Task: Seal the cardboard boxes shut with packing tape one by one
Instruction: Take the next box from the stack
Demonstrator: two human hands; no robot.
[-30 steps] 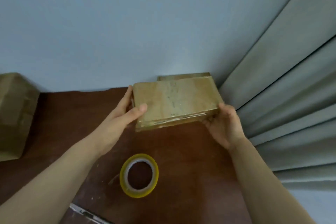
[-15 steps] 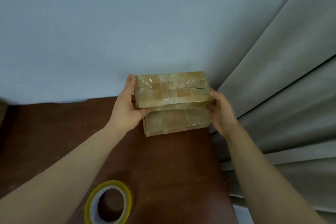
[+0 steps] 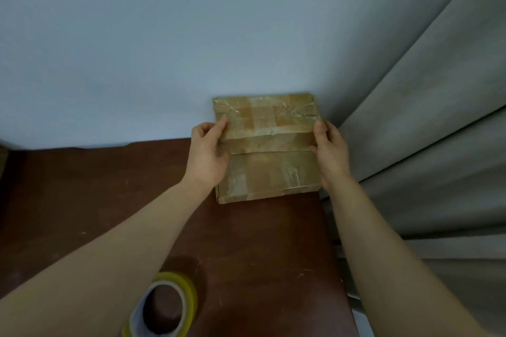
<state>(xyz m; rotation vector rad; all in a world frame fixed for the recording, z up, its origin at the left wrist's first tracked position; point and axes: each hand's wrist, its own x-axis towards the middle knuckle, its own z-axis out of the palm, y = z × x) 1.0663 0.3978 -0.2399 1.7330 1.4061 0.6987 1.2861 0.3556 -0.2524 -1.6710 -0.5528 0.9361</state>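
Down at the near edge of the dark brown table (image 3: 82,200) lies a roll of yellow packing tape (image 3: 189,290), flat on its side, partly hidden by the left forearm and well apart from the boxes. Further right, the left hand (image 3: 209,153) grips the left end of the upper cardboard box (image 3: 265,120), with its thumb laid on the taped front face and its fingers curled round the side. This box sits on top of the lower cardboard box (image 3: 271,175), which rests on the table's far right corner, close against the pale wall (image 3: 191,35). Both boxes are wrapped in glossy, wrinkled strips of clear tape. The right hand (image 3: 330,153) clasps the upper box's right end, its thumb at the front edge; its other fingers go behind the box and are hidden. Just beside this hand, a grey curtain (image 3: 410,145) hangs in folds past the table's right side.
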